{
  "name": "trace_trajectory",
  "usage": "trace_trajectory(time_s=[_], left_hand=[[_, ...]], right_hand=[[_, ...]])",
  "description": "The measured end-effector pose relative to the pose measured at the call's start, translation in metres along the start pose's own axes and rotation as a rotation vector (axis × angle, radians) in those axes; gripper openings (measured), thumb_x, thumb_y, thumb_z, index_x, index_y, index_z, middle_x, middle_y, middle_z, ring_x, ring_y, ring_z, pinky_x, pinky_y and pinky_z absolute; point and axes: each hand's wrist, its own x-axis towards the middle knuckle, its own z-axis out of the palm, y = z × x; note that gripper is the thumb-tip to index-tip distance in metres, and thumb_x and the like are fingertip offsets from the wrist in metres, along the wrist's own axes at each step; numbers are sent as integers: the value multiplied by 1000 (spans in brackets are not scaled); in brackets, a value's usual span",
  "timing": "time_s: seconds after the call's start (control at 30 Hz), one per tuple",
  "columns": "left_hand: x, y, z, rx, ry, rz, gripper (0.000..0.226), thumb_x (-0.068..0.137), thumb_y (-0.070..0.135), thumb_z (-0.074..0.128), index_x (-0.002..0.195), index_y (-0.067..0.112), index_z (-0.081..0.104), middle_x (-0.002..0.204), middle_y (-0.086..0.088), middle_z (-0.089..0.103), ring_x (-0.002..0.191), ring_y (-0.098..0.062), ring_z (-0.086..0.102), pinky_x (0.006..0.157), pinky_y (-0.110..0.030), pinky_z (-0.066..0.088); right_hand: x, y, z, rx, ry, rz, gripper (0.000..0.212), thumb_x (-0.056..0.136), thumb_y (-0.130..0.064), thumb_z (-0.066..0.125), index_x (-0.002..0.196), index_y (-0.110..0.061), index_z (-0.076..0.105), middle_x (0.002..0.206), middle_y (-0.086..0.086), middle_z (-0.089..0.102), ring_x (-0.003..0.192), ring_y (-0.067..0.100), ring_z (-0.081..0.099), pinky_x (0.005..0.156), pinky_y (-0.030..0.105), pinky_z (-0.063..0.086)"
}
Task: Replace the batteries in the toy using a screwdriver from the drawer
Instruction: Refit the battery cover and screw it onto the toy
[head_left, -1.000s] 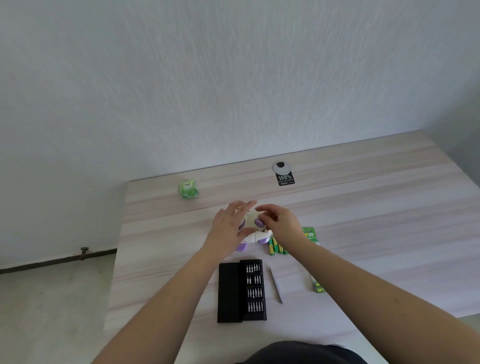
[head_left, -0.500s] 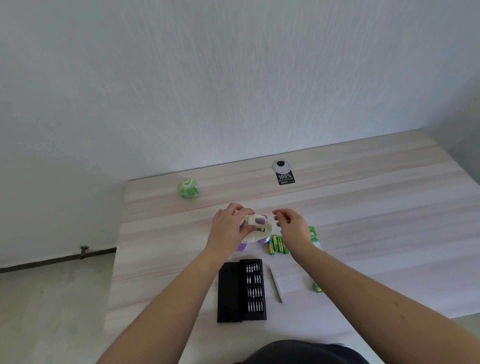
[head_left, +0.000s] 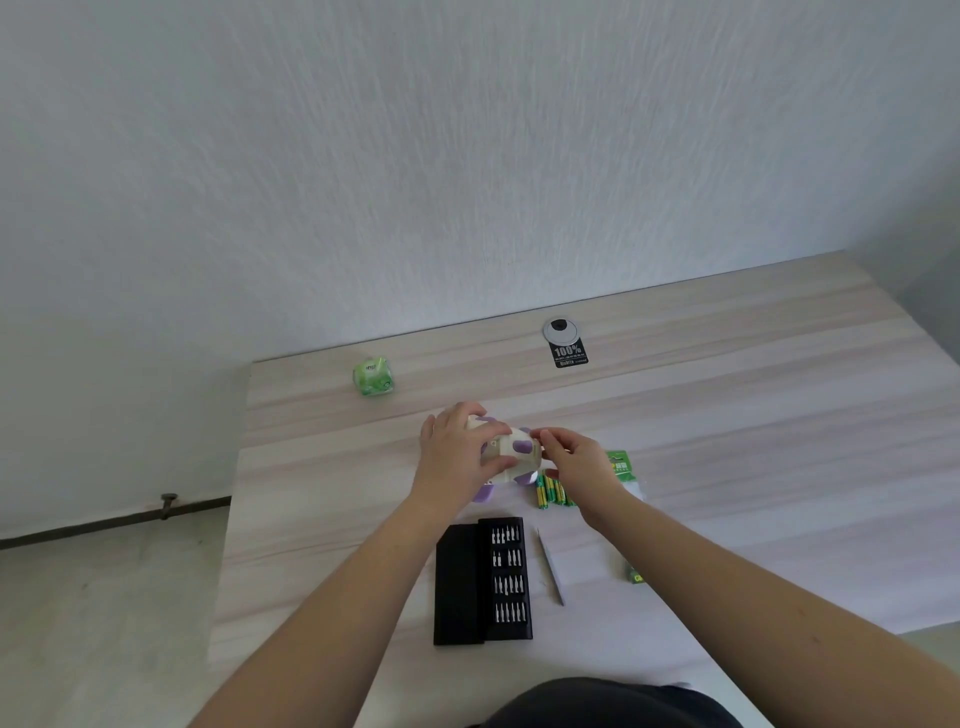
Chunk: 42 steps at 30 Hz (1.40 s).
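A cream toy with purple patches (head_left: 511, 453) rests on the wooden table (head_left: 727, 415). My left hand (head_left: 457, 457) is wrapped over its left side and grips it. My right hand (head_left: 576, 460) touches the toy's right side with its fingertips; whether it pinches something small I cannot tell. Green and yellow batteries (head_left: 551, 492) lie just under my right wrist. An open black bit case (head_left: 483, 579) with rows of metal bits lies nearer to me. A thin silver screwdriver (head_left: 551, 567) lies on the table to the right of the case.
A green battery pack (head_left: 619, 464) lies behind my right hand, and a second green pack (head_left: 635, 574) by my right forearm. A green cube (head_left: 373, 376) sits at the back left. A grey cable grommet with a black label (head_left: 563, 340) is at the back. The table's left edge drops to the floor.
My left hand has closed further round the toy and turned it. My right hand drew away from the toy, then came back to its right side.
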Motion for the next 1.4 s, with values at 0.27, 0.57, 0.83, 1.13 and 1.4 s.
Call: trace_trajectory(time_s=[0.27, 0.57, 0.83, 1.13, 1.4], left_hand=[[5, 8, 1, 91, 14, 131, 33, 71, 43, 77, 98, 26, 73, 114, 6, 61, 110, -21, 54, 93, -38, 45], [11, 11, -6, 63, -108, 76, 39, 80, 46, 69, 115, 29, 68, 113, 11, 65, 110, -16, 50, 91, -33, 41], [13, 15, -8, 60, -177, 1, 39, 77, 52, 69, 112, 34, 68, 113, 14, 61, 110, -14, 47, 90, -32, 40], [19, 15, -8, 56, -222, -46, 40, 76, 56, 69, 112, 38, 67, 110, 14, 59, 108, -14, 46, 90, -32, 40], [18, 15, -9, 120, -243, -27, 48, 72, 59, 69, 116, 39, 63, 116, 15, 55, 111, -16, 46, 89, -32, 39]], right_hand=[[-2, 1, 0, 4, 17, 19, 25, 98, -33, 48, 98, -32, 73, 88, -11, 73, 94, 18, 64, 83, 39, 53], [-5, 0, -1, 31, -14, 36, 23, 94, -40, 49, 93, -40, 72, 92, -11, 74, 100, 21, 66, 92, 48, 52], [-6, -1, -2, 50, -20, 39, 23, 95, -39, 50, 94, -36, 72, 92, -10, 74, 97, 20, 67, 92, 50, 52], [-20, -17, 0, 97, -94, -37, 25, 93, -31, 60, 114, -16, 62, 97, -8, 70, 62, -5, 66, 65, 12, 47], [-13, -21, 10, -69, -65, -60, 31, 88, -33, 67, 117, -22, 60, 113, 0, 63, 73, 3, 64, 70, 28, 52]])
